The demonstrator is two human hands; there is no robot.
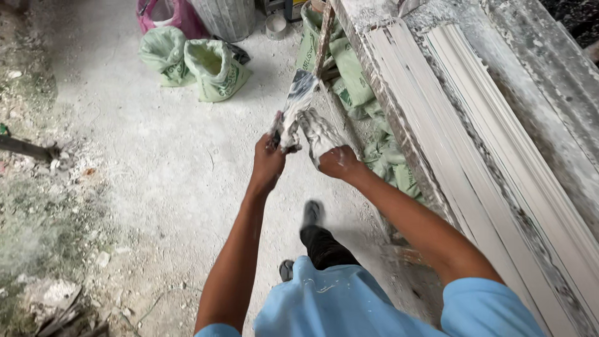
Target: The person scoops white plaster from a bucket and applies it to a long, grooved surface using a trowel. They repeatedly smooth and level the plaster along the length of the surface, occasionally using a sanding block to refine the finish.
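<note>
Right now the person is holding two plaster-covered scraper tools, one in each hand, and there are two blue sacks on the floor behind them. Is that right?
Not quite. The two sacks on the floor are pale green, not blue, as the head view shows. The rest holds: the left hand grips one plaster-covered scraper and the right hand grips the other scraper.

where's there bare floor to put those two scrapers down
Bare floor lies left of the left hand, below the green sacks. Crowded: rubble far left, sacks under the workbench beside the right hand.
</note>
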